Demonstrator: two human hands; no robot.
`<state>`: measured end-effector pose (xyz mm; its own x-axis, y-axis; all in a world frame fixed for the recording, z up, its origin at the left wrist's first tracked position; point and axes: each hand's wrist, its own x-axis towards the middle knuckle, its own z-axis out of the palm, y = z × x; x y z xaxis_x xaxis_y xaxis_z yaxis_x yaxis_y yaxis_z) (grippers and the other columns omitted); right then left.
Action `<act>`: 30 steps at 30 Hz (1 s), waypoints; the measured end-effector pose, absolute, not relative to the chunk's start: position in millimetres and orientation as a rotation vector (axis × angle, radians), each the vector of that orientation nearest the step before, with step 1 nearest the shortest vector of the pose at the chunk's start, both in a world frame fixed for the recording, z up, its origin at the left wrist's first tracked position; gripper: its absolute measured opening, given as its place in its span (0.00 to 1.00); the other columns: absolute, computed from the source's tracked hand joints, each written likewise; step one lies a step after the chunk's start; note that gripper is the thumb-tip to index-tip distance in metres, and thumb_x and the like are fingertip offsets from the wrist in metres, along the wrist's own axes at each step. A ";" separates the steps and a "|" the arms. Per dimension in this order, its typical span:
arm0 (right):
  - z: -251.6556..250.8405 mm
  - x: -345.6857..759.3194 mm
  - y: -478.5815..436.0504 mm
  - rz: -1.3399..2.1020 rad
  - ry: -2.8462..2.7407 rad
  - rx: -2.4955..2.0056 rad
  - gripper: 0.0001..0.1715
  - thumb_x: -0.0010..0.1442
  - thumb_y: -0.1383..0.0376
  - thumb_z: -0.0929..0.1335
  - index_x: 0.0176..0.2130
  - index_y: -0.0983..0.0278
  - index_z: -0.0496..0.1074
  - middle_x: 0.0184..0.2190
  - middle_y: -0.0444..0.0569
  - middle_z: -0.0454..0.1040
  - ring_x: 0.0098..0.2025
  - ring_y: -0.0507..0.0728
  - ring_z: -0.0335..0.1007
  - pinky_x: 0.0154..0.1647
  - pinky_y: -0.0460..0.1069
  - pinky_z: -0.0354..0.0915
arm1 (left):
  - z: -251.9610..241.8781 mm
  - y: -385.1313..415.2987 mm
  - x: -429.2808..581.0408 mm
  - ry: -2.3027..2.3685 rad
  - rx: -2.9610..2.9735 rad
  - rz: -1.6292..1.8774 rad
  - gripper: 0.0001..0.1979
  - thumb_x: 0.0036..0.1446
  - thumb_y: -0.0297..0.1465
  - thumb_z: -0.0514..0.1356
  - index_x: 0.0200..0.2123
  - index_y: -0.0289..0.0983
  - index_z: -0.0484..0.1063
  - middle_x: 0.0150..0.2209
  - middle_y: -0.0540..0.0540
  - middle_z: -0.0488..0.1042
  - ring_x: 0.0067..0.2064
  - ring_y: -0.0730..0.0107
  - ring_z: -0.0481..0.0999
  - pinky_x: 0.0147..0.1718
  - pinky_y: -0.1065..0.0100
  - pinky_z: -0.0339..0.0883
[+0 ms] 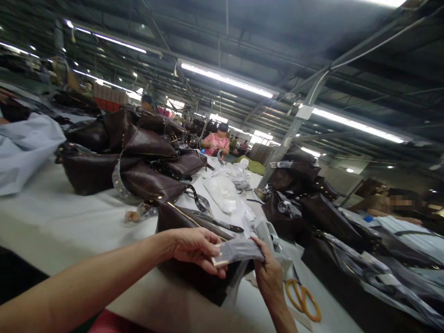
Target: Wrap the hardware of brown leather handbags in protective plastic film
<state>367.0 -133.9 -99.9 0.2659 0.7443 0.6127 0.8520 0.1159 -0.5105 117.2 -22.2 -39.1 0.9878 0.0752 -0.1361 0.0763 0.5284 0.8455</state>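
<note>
My left hand pinches one end of a flat strip wrapped in cloudy clear plastic, where a pale gold-coloured edge shows. The strip's other end is between the thumb and fingers of my right hand. Both hands are over a dark brown leather handbag with a gold zip, which lies on the white-covered table. Loose plastic hangs below the strip by my right hand. A dark strap end lies just behind my hands. What exactly is inside the plastic I cannot make out.
Scissors with orange handles lie right of my right hand. Brown handbags are heaped at left, more bags at right. White wrapping runs up the middle, near a metal post. A person in pink works across the table.
</note>
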 end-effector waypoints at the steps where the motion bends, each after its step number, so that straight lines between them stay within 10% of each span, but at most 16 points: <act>1: -98.8 367.6 -134.4 -0.132 -1.496 -1.653 0.25 0.61 0.53 0.61 0.51 0.64 0.70 0.47 0.54 0.77 0.46 0.62 0.75 0.45 0.53 0.72 | -40.7 -22.5 116.7 0.162 1.003 -0.004 0.18 0.47 0.30 0.69 0.41 0.31 0.70 0.36 0.39 0.77 0.38 0.59 0.81 0.31 0.73 0.74; 30: -109.8 385.4 -137.5 0.099 -1.491 -1.694 0.35 0.60 0.47 0.60 0.58 0.64 0.64 0.53 0.56 0.73 0.55 0.65 0.69 0.53 0.55 0.68 | -78.5 -32.5 115.5 0.216 0.938 0.191 0.24 0.41 0.30 0.70 0.42 0.34 0.65 0.32 0.40 0.77 0.32 0.60 0.80 0.28 0.67 0.75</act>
<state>385.4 -137.5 -109.8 0.2844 0.8432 0.4562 0.7753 0.0776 -0.6268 115.5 -32.5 -78.5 0.9618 0.2549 -0.1002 -0.0683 0.5777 0.8134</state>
